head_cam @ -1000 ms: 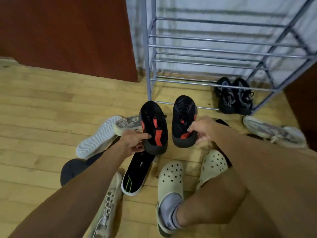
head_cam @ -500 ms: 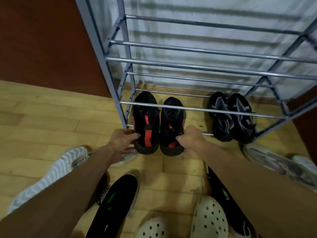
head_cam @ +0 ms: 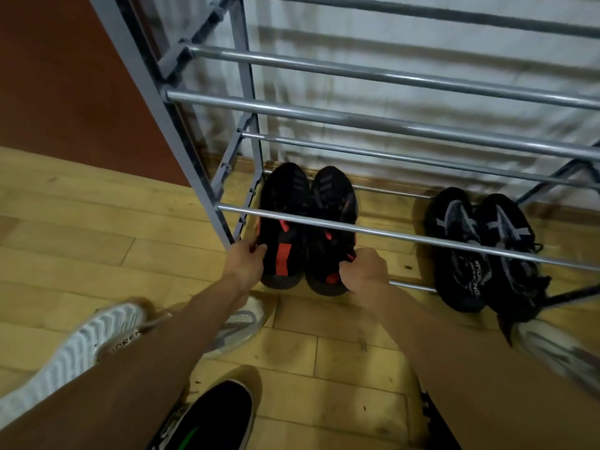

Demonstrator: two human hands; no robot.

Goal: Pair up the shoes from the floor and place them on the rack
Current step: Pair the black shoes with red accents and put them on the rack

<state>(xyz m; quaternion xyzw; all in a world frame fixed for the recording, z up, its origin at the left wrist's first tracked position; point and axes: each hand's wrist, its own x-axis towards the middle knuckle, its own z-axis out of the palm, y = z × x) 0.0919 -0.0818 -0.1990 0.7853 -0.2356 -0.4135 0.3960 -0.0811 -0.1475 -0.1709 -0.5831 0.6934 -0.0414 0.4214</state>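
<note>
Two black shoes with red patches stand side by side, toes to the wall, at the left end of the grey metal rack's (head_cam: pixel 357 116) lowest level. My left hand (head_cam: pixel 245 258) grips the heel of the left black-and-red shoe (head_cam: pixel 282 203). My right hand (head_cam: pixel 365 269) grips the heel of the right black-and-red shoe (head_cam: pixel 332 203). A rack bar crosses over both shoes. A black pair with grey markings (head_cam: pixel 480 241) stands at the right end of the same level.
On the wooden floor lie a white shoe on its side (head_cam: pixel 71 355), a grey-white shoe (head_cam: pixel 240 323) behind my left forearm, a black shoe with a green stripe (head_cam: pixel 214 417) near the bottom, and a pale shoe (head_cam: pixel 558 352) at the right edge. A brown wall panel (head_cam: pixel 71 76) stands left of the rack.
Both hands carried the black-and-red pair from mid-air over the floor pile forward and down into the rack's lowest level, pushing it deeper under the bar. The view moved closer to the rack.
</note>
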